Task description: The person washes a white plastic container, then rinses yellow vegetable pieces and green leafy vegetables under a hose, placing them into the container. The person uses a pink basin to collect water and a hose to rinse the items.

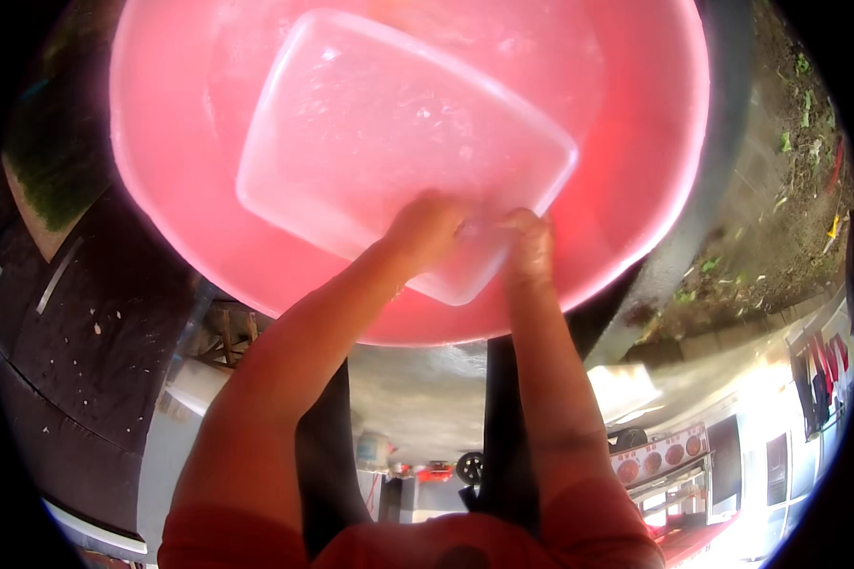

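A large round pink plastic basin [192,235] stands before me, with what looks like water in it. Inside it a translucent rectangular plastic tub [370,121] lies at a slant, its inside surface glinting as if wet. At the tub's near right side, my right hand [530,245] grips the rim. My left hand [430,227] reaches over the near edge into the tub, close beside the right one. Its fingers are blurred and partly hidden, so whether they hold anything is unclear.
Wet ground [747,227] with scattered leaves lies right of the basin. Dark brown panels [92,355] with pale specks are at the left. Behind me, upside down in view, appear a black wheel [470,468], a white container [372,450] and hanging clothes [822,370].
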Available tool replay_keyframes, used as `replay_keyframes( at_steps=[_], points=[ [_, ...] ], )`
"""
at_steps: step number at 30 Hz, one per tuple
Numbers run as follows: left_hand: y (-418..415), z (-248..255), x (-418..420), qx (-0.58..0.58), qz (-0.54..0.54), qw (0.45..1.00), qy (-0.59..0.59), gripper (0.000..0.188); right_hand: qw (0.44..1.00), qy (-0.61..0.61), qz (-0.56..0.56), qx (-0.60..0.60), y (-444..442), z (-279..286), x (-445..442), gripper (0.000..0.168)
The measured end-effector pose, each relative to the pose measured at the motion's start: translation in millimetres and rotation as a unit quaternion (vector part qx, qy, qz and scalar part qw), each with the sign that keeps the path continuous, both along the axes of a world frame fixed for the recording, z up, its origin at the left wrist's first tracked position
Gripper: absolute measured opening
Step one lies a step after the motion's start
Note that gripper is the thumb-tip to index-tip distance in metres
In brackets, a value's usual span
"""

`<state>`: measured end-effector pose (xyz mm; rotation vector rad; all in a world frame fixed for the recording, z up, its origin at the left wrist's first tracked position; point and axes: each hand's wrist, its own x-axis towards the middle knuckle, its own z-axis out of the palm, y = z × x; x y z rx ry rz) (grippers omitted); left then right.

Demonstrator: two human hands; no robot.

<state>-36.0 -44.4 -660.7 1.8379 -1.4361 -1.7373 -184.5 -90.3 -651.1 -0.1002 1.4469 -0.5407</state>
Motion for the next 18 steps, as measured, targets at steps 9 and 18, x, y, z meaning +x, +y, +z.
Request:
replay_keyframes(
  at_steps=[9,18],
  points=[
    [-3,-12,122,0.062,-0.152,0.965,-0.206,0.018,1.0,-0.002,-0.007,-0.023,-27,17,7,0.033],
    [-26,-75,141,-0.215,-0.039,0.905,-0.366,0.029,0.999,-0.004,0.026,0.026,-17,14,6,0.036]
  ],
)
